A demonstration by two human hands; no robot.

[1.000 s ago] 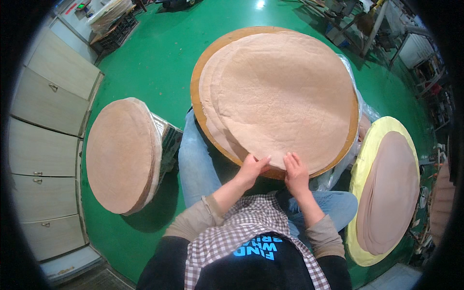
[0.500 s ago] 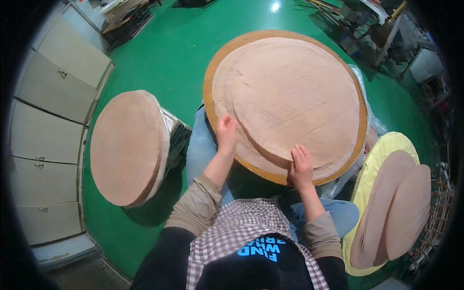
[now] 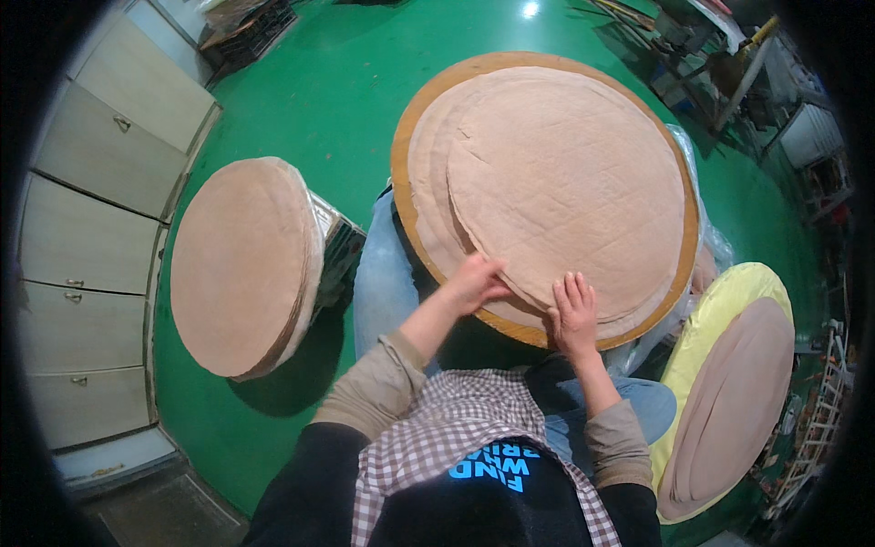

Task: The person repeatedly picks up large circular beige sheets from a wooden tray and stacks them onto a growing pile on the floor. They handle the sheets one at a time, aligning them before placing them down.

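In front of me a pile of large, thin, pale-brown pancake-like sheets lies on a round wooden board [image 3: 406, 164]. The top sheet [image 3: 574, 173] sits off-centre to the right, so lower layers show along its left side. At its near-left edge, my left hand [image 3: 476, 283] pinches the rim between thumb and fingers. My right hand [image 3: 574, 314] rests on the pile's near edge, fingers stretched over the top sheet; its thumb is partly hidden at the rim.
Another round pile of sheets [image 3: 237, 264] stands on a base at the left. At the right, more sheets [image 3: 738, 401] lie on a yellow round surface [image 3: 715, 314]. Cabinets [image 3: 87, 237] line the left; racks and tools [image 3: 729, 82] stand far right on the green floor [image 3: 319, 109].
My left hand has moved right and nearer, from the pile's left side to the top sheet's near edge. At the right, the sheet that stuck out past the yellow surface now lies over the others.
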